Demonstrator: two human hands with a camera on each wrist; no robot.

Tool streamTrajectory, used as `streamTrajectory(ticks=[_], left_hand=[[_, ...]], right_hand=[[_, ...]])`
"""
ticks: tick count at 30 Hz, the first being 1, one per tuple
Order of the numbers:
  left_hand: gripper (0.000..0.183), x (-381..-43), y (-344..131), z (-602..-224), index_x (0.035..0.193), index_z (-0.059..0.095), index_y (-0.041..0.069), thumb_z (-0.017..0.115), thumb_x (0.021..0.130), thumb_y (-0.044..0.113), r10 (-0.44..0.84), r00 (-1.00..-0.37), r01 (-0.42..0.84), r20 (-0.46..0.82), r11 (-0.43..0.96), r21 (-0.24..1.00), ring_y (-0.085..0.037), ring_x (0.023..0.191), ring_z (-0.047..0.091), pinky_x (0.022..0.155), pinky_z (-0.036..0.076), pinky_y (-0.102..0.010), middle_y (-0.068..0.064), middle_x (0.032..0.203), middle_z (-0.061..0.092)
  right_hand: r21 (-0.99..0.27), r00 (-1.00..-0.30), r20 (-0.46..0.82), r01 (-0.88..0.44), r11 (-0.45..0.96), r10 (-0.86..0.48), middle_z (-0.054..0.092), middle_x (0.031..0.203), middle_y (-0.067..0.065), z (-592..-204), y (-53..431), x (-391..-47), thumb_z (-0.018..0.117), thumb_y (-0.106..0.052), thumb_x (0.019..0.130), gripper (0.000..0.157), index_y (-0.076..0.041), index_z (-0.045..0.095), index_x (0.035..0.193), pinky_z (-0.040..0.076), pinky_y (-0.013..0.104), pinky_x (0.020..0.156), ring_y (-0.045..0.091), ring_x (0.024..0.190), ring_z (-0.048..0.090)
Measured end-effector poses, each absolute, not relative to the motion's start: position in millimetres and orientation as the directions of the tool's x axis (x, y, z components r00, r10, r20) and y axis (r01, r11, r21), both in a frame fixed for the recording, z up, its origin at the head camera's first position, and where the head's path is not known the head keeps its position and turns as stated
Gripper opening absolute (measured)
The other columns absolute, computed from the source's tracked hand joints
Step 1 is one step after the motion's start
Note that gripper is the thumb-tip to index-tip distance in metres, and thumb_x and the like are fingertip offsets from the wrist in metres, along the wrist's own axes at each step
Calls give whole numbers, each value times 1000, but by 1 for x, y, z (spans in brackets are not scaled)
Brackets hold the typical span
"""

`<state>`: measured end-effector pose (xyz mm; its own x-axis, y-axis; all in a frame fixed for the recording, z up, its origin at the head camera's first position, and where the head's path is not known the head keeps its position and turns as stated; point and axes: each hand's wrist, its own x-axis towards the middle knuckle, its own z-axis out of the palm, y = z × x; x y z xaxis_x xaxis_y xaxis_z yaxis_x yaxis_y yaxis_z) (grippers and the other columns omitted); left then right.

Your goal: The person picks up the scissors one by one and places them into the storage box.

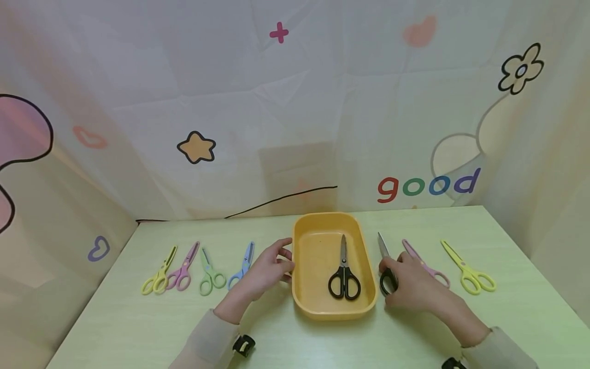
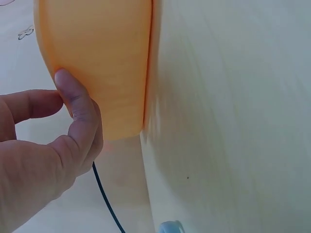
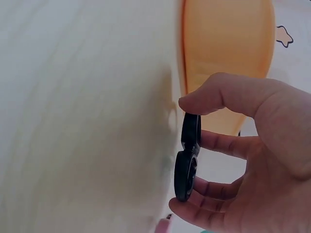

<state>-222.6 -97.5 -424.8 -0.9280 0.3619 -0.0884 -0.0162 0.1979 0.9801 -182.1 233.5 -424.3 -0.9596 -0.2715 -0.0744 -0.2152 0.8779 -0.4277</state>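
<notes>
- Head view: yellow tray [image 1: 313, 271] as landmark, second scissors [image 1: 343, 261] lying inside it, toward its right side
- Right hand [image 1: 410, 284] just right of tray, thumb and fingers clamped on the black handles of the held scissors [image 1: 384, 247], blades pointing away from the person
- Left hand [image 1: 267, 266] at tray's left wall, bent fingers touching it; can't tell if they pinch the rim
- Step, my guess: pick-up of black-handled pair beside tray
- Next move likely calls for a lift over tray's right wall, left hand steadying tray, avoiding pink scissors [image 1: 414, 251] farther right of tray
</notes>
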Motion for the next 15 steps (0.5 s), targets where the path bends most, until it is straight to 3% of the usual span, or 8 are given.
streamTrajectory(ticks=[5,7,10,15], left_hand=[[64,-224,-98,-426,154,33,-6,58,95,-6,365,-924,-56,-113,162,985,-28,90,63,71,59,-33,-25,121,49],[64,-224,-99,-426,154,33,-6,58,95,-6,367,-923,-66,-119,154,986,-28,91,62,70,59,-32,-25,121,48],[64,-224,-99,-426,155,33,-5,58,95,-6,365,-922,-75,-126,151,986,-28,91,62,71,59,-33,-24,121,48],[64,-226,-99,-428,154,33,-5,58,95,-6,362,-923,-81,-130,147,986,-28,91,62,71,59,-32,-25,121,48]], right_hand=[[-413,-972,-116,-141,900,-205,49,130,31,-415,234,-186,90,-20,68,55,-19,63,116,49,69,70,53,128,38],[-422,-973,-112,-135,897,-200,43,136,36,-412,234,-186,90,-20,69,55,-17,62,117,51,67,73,51,120,43],[-429,-972,-58,-181,885,-227,47,128,35,-407,235,-186,89,-19,70,54,-14,62,117,51,64,79,48,112,46],[-428,-967,13,-237,872,-256,50,110,24,-398,236,-186,88,-17,70,55,-10,61,118,50,54,74,41,99,48]])
